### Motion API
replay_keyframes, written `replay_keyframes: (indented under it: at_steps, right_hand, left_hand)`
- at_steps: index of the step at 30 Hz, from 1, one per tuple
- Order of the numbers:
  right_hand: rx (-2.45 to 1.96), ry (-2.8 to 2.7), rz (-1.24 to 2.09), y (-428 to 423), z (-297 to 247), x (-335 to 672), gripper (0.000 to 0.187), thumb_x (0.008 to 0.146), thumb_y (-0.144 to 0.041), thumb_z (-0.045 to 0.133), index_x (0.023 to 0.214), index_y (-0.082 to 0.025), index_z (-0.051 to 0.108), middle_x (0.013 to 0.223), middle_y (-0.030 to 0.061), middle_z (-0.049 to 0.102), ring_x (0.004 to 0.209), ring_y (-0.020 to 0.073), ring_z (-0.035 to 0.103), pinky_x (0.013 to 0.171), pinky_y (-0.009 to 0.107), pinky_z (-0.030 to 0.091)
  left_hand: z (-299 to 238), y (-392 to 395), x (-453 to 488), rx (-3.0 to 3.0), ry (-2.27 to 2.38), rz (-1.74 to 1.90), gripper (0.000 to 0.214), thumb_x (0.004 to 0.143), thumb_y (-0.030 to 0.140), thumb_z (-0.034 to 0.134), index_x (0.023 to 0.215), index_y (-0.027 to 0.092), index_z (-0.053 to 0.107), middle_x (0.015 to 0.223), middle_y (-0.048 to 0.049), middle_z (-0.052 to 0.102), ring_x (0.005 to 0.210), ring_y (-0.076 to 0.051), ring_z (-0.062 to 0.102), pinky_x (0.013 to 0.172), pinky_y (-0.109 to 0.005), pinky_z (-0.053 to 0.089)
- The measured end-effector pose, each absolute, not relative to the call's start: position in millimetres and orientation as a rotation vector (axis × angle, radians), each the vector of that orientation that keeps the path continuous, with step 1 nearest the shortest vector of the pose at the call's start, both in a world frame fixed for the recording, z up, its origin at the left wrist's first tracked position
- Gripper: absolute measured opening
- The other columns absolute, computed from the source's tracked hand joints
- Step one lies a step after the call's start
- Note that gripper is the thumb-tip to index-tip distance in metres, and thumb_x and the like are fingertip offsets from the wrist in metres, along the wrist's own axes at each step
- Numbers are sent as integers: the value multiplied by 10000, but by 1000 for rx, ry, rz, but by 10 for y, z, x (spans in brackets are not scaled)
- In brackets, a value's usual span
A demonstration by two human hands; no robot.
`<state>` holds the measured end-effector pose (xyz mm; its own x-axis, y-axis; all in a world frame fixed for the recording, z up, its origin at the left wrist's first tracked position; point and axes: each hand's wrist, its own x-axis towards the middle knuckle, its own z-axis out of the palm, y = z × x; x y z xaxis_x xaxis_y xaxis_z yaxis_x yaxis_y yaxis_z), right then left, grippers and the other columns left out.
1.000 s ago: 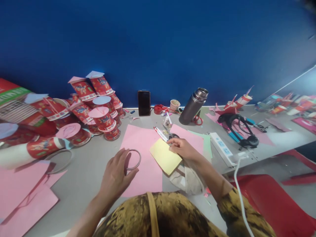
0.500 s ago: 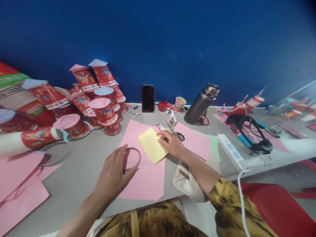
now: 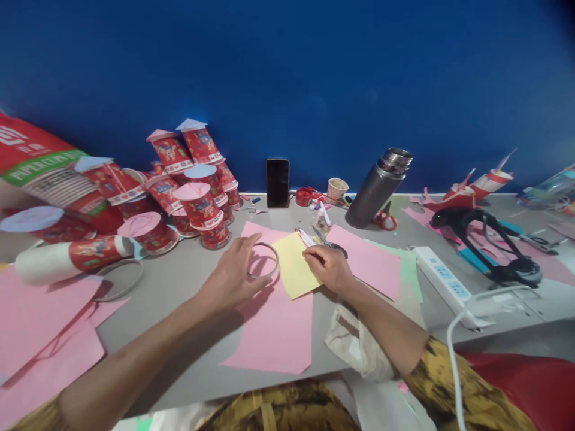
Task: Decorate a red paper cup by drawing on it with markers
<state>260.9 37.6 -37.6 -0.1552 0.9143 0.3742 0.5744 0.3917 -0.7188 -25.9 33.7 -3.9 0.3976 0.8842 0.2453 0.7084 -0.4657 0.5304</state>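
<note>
Between the thumb and fingers of my left hand (image 3: 233,272) is a thin grey ring (image 3: 277,263), tilted up just above a pink sheet (image 3: 274,341). The ring's right side is close to a yellow paper sheet (image 3: 294,272) that overlaps the pink one. My right hand (image 3: 332,269) has its fingers pinched at the upper right edge of the yellow sheet; its palm is out of sight. Dark-handled scissors (image 3: 339,248) lie just behind my right hand, partly covered by it. A second pink sheet (image 3: 368,263) is under and beside the right wrist.
Red paper cups with paper tops (image 3: 197,206) are stacked at the left, near another grey ring (image 3: 139,278). A phone (image 3: 277,182) leans on the blue wall beside a dark thermos (image 3: 375,194). A power strip (image 3: 442,281) and black headgear (image 3: 489,245) are at right.
My left hand has brought the grey ring up and rightward, closer to the yellow sheet. My right hand stays at the sheet's edge. The whole view has shifted slightly.
</note>
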Motion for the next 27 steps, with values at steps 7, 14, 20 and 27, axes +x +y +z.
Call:
replay_keyframes:
  at_steps: [7, 14, 20, 27]
  right_hand:
    - [-1341, -1827, 510, 408, -383, 2657, 192, 947, -289, 613, 927, -246, 799, 956, 75, 847, 866, 249, 764, 818, 340, 535]
    - [-1366, -1800, 565, 395, -385, 2609, 184, 923, -297, 624, 888, -250, 798, 902, 61, 834, 829, 242, 750, 807, 336, 536]
    - [-1426, -1645, 516, 409, -297, 2693, 241, 941, -366, 603, 946, -233, 803, 911, 71, 826, 791, 242, 718, 770, 340, 549]
    - [-1459, -1446, 487, 484, -206, 2896, 254, 930, -392, 599, 937, -220, 785, 925, 69, 813, 812, 248, 721, 729, 325, 543]
  left_hand:
    - [-324, 484, -166, 2299, 1240, 686, 866, 837, 236, 650, 1645, 150, 349, 1607, -219, 494, 1510, -386, 507, 1244, -568, 455]
    - [-372, 458, -199, 2124, 1324, 827, 933, 838, 375, 762, 1653, 197, 346, 1609, -196, 508, 1496, -407, 536, 1186, -553, 522]
    - [-395, 495, -227, 2107, 1341, 933, 889, 829, 431, 781, 1594, 191, 397, 1542, -194, 553, 1433, -390, 589, 1193, -549, 519]
    - [-386, 511, -281, 2058, 1333, 915, 820, 876, 496, 724, 1576, 184, 432, 1519, -201, 588, 1405, -386, 617, 1194, -568, 521]
